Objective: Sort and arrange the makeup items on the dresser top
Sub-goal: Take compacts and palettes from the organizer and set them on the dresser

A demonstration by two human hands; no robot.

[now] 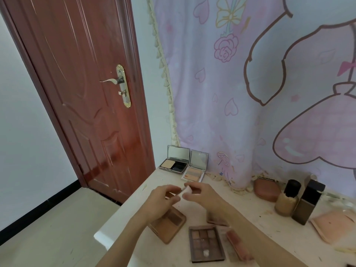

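Observation:
Above the white dresser top (256, 212), my left hand (161, 201) and my right hand (202, 195) both pinch a small white pad (185, 191) between them. Below the left hand lies a tan eyeshadow palette (169, 224). A darker palette (207, 242) with several shades lies open near the front, a reddish lid (238, 245) beside it. Two open compacts with mirrors stand at the back: a black-and-beige one (175, 164) and a peach one (193, 174).
On the right stand a round pink case (266, 189), a foundation bottle with a black cap (288, 199), a dark square bottle (308, 203) and a pink pouch (333, 226). A pastel cloth (250, 93) hangs behind. A red-brown door (86, 93) is left of the dresser.

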